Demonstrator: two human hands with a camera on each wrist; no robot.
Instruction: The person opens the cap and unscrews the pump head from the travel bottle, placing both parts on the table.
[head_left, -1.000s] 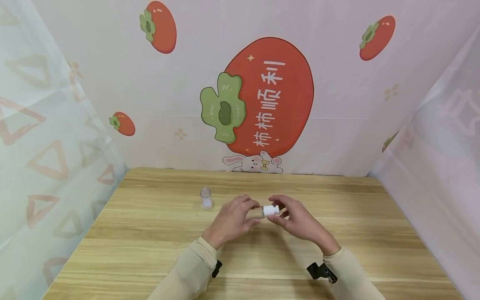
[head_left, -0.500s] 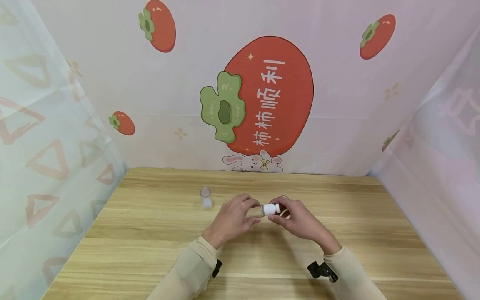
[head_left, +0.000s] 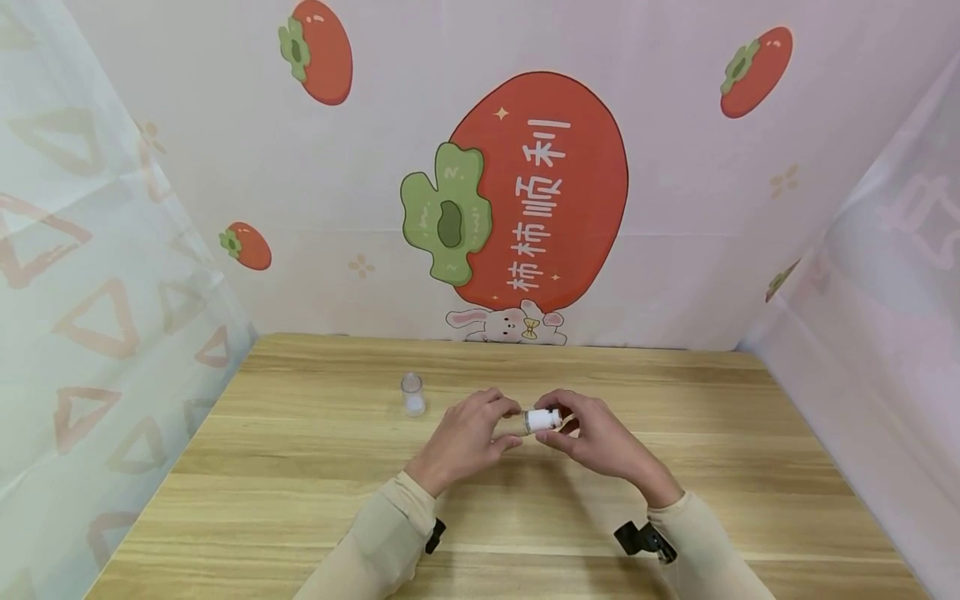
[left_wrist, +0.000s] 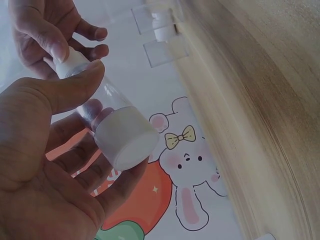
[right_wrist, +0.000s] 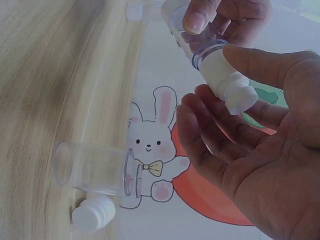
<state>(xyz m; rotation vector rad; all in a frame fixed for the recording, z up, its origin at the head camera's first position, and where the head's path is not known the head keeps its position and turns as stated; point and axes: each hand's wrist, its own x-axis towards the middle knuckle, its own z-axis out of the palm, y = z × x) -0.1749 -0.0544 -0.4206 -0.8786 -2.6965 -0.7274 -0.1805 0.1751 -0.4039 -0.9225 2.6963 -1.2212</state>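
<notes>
Level above the table, a small pump bottle with a clear body and white stepped top lies sideways between both hands. My left hand grips its clear body, thumb over it and fingers curled beneath; in the left wrist view its white base faces the camera. My right hand pinches the white top end, thumb on one side and fingertips against the other. The nozzle tip points into the right palm.
A second small clear bottle with whitish contents stands back left on the wooden table. Behind my right hand, hidden in the head view, are a clear cylinder and a small white piece. A printed cloth rises at the table's back edge.
Both hands keep their places on the bottle. The right fingers shift slightly about the white top.
</notes>
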